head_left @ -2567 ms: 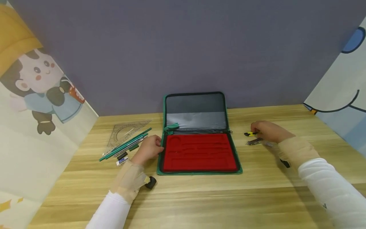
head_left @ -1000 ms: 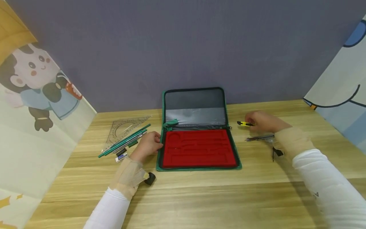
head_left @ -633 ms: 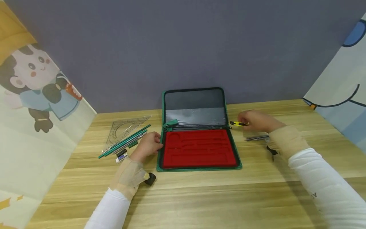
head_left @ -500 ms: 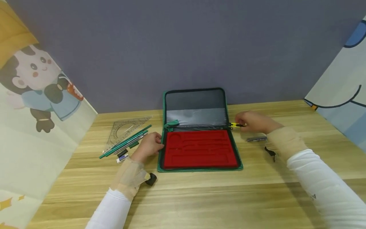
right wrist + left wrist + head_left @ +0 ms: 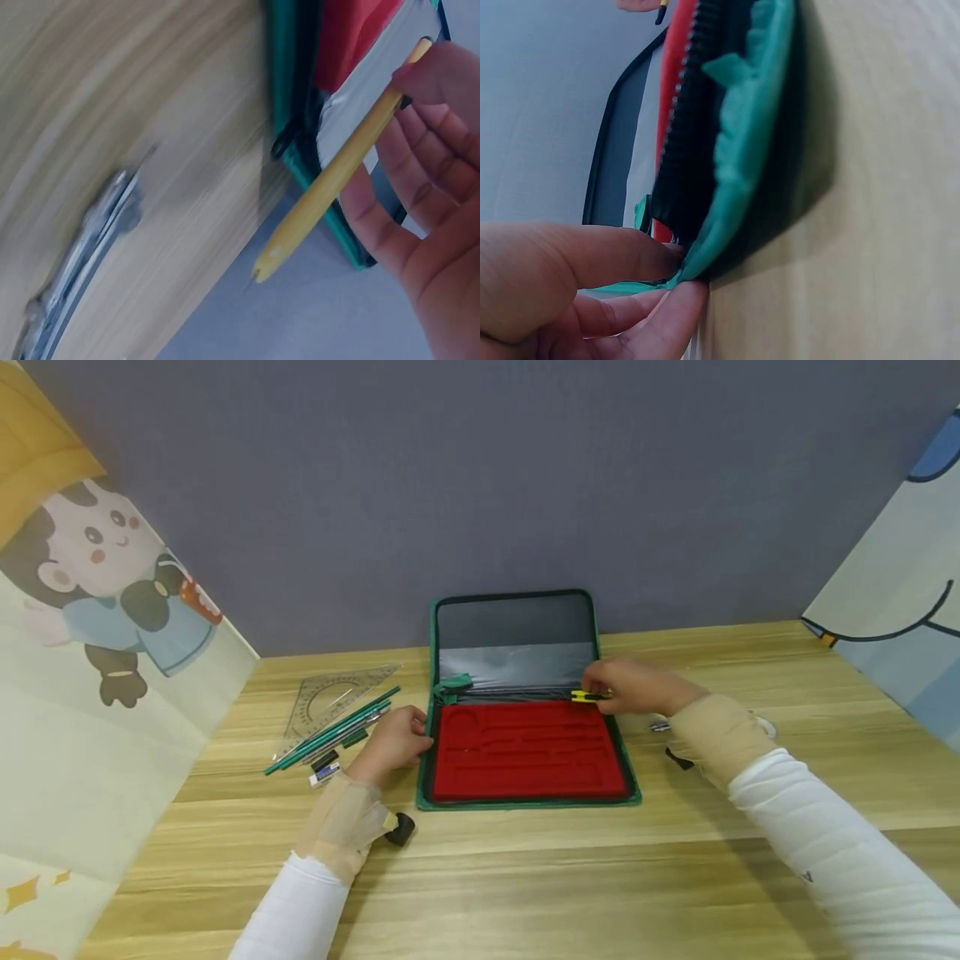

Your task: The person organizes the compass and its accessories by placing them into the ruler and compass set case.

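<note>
A green zip case (image 5: 423, 806) lies unfolded in the middle of the table, with a red moulded tray (image 5: 532, 781) in its lower half. My left hand (image 5: 392, 743) pinches the case's left edge, thumb and fingers on either side of the green border in the left wrist view. Over the tray's upper right corner, my right hand (image 5: 637, 683) holds a slim yellow and black utility knife (image 5: 587, 697). In the right wrist view the thumb and fingers grip one end of the knife (image 5: 341, 169), and its pointed other end sticks out.
Left of the case lie a clear set square (image 5: 296, 714), green pencils (image 5: 330, 731), small dark blocks (image 5: 325, 761) and a white eraser (image 5: 325, 775). A metal compass (image 5: 82, 255) lies on the table to the right, partly behind my right wrist in the head view.
My right hand has taken up the utility knife from the right side of the table and carried it left to the tray's upper right corner. My left hand stays on the case edge.
</note>
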`<action>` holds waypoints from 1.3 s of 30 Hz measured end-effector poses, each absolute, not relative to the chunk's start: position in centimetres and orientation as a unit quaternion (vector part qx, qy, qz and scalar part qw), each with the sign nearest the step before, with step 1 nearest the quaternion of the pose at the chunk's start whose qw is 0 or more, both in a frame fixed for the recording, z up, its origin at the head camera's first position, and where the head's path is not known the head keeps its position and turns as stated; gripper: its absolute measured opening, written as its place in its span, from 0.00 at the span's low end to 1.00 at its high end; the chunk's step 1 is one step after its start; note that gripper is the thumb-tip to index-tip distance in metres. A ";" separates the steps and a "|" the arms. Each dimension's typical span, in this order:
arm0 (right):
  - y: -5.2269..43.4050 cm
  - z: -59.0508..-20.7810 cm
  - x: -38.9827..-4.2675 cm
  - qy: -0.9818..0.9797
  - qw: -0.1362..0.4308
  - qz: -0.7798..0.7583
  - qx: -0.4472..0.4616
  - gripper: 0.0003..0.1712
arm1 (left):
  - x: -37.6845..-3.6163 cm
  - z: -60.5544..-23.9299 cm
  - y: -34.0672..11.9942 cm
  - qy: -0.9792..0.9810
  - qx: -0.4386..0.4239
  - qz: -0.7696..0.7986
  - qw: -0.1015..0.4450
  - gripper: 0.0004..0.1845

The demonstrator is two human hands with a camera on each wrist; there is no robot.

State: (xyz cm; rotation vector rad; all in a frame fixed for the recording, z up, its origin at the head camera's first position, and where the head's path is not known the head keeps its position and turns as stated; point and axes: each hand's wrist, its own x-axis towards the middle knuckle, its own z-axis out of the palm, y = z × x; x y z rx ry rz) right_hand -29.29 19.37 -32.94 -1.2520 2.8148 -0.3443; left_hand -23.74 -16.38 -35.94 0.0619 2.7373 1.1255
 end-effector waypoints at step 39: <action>11.3 -33.1 -30.0 0.869 0.080 -0.152 -0.465 0.08 | -24.1 -36.1 -16.3 0.927 0.017 0.363 0.094 0.20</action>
